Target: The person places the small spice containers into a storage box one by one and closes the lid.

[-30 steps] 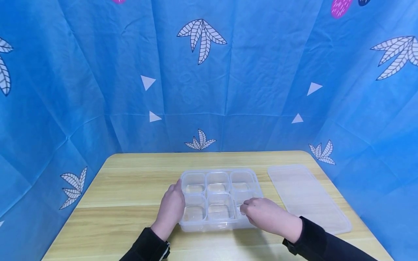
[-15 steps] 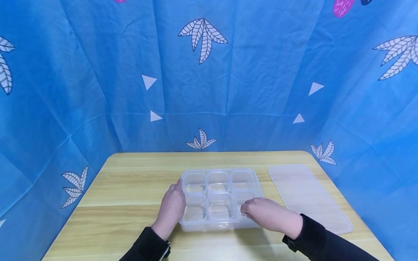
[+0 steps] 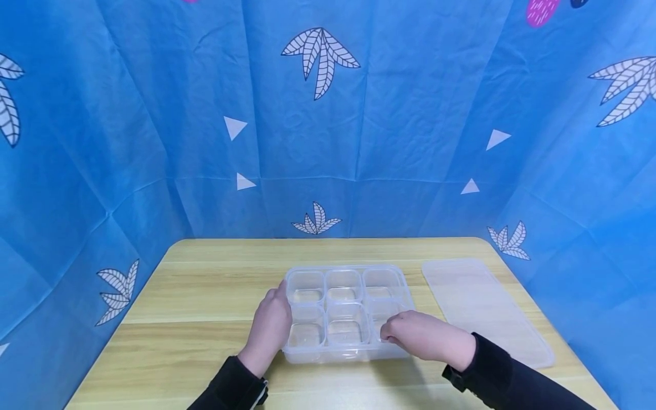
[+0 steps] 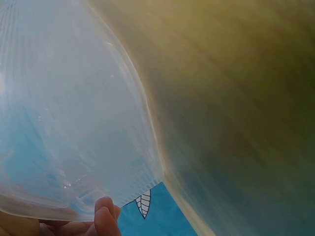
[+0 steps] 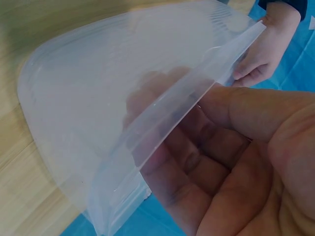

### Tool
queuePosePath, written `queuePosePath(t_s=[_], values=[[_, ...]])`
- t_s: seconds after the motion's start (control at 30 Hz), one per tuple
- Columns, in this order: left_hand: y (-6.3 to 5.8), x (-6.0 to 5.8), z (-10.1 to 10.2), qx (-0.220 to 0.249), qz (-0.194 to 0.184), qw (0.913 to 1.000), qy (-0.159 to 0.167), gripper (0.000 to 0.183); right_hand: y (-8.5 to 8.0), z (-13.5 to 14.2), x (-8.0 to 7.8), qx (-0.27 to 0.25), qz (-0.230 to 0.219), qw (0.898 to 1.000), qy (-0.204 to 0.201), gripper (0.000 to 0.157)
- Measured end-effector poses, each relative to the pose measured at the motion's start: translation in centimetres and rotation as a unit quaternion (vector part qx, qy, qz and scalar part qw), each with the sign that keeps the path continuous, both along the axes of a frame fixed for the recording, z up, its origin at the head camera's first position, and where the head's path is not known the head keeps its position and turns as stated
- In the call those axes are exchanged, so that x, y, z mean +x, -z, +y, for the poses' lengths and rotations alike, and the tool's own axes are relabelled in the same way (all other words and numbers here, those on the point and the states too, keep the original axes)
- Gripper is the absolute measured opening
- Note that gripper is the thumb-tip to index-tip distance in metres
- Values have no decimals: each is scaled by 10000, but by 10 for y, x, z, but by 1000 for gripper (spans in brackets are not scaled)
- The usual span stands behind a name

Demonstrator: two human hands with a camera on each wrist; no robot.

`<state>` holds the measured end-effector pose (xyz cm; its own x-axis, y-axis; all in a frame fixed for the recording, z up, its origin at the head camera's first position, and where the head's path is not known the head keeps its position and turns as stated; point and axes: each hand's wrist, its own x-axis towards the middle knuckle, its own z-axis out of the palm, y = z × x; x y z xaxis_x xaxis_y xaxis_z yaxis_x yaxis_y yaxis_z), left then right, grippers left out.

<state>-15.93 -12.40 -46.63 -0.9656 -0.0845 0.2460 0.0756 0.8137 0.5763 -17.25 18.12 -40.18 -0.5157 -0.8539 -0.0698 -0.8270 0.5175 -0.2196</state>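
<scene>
A clear plastic storage box (image 3: 351,356) with two rows of small square inner boxes stands on the table in the head view. My left hand (image 3: 271,324) grips its left side, and in the left wrist view curled fingertips (image 4: 104,214) show at its rim. At the front right corner, my right hand (image 3: 422,337) bends its fingers down into a small inner box (image 3: 380,310). The right wrist view shows fingers (image 5: 162,113) through the translucent wall, with the thumb (image 5: 246,108) at the rim. I cannot tell which of the nested walls it pinches.
A flat translucent lid (image 3: 492,313) lies on the table to the right of the box, partly behind the right forearm. The light wooden table (image 3: 205,296) has rounded far corners. A blue patterned curtain (image 3: 410,114) surrounds it at the back and sides.
My right fingertips have dipped slightly lower at the front right inner box. The left hand keeps its grip, and the storage box and lid stay where they were.
</scene>
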Motion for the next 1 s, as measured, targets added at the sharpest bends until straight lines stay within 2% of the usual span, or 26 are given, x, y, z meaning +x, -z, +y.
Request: queuePosePath(t_s=[0.2, 0.5, 1.0], values=[[-1, 1, 1, -112, 142, 9998, 59, 43, -2, 0, 0, 56, -90, 9999, 4, 27], [-1, 0, 1, 39, 6, 10000, -9, 44, -4, 1, 1, 53, -104, 9999, 97, 23], [0, 0, 0, -19, -36, 10000, -14, 44, -5, 4, 0, -51, -116, 9999, 76, 38]])
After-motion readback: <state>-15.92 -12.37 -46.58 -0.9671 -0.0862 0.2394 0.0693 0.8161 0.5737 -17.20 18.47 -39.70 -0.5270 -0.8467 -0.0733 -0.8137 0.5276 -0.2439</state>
